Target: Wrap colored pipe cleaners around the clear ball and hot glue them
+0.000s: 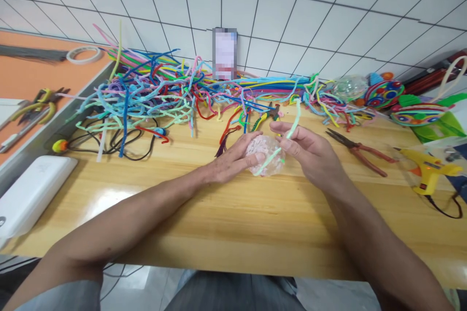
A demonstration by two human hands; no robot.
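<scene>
My left hand [233,158] is closed around the left side of a clear plastic ball [272,165], its thumb resting on the front. Pinkish-white material shows on the ball's left part. A pale green pipe cleaner [294,124] runs slantwise across the ball, its upper end standing free above. Between thumb and fingers, my right hand [310,150] pinches this pipe cleaner at the ball's right edge. A small bright green bit shows at the ball's right side. Whether the pipe cleaner is fixed to the ball, I cannot tell.
A tangled heap of coloured pipe cleaners [146,92] lines the back. Pliers [359,150] and a yellow glue gun [428,170] lie at the right, near decorated balls [385,93]. A phone [224,53] leans on the wall. A white power bank [36,194] lies left.
</scene>
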